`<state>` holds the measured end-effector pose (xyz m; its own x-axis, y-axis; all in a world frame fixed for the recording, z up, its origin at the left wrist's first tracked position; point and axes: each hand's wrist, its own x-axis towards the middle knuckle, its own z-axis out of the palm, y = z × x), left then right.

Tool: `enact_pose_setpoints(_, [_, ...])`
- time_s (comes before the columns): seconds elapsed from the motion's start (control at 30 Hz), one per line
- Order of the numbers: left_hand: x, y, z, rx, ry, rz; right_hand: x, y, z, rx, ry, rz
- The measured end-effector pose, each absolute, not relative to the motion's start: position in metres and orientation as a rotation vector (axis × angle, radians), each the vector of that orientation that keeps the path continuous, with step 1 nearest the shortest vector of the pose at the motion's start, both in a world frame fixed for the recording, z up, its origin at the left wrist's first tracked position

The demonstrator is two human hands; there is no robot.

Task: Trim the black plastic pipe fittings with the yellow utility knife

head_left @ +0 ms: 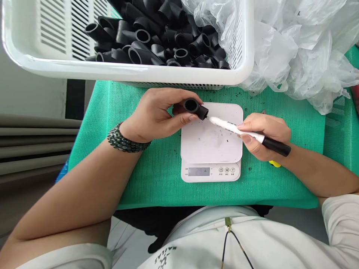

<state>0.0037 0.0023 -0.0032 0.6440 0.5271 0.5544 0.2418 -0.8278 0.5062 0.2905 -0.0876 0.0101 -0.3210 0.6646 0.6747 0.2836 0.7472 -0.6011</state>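
Right at the centre, the black fitting [199,110] is held above the upper left part of the kitchen scale's [213,144] plate, its small side mouth turned toward the pen-like tool [228,126]. The left hand [157,114] is closed in a pinch on it, thumb below and fingers around the far side; the right hand [265,130] has thumb and fingertips closed on the tool's white barrel, the black end running back past the wrist. The tip sits at the rim of that mouth, though whether it touches cannot be told. Good control here likely depends on a firm left pinch, so the piece does not twist, and on keeping the left thumb, which lies near the rim, out of the tip's line. A grip nearer the tip would probably steady it. Dark crumbs dot the plate, and the scale stands on green mesh [157,183]. Beyond it, a white basket [140,71] holds more black fittings [165,33], with clear plastic bags [297,48] heaped to the right.
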Motion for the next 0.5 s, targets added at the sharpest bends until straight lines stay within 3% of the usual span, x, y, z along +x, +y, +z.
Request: enact_pose_setpoints(0.5, [0.0047,0.0021,-0.0024,2.458,0.578,1.025,0.2908,-0.0885,0.0104,-0.807,-1.945,0.401])
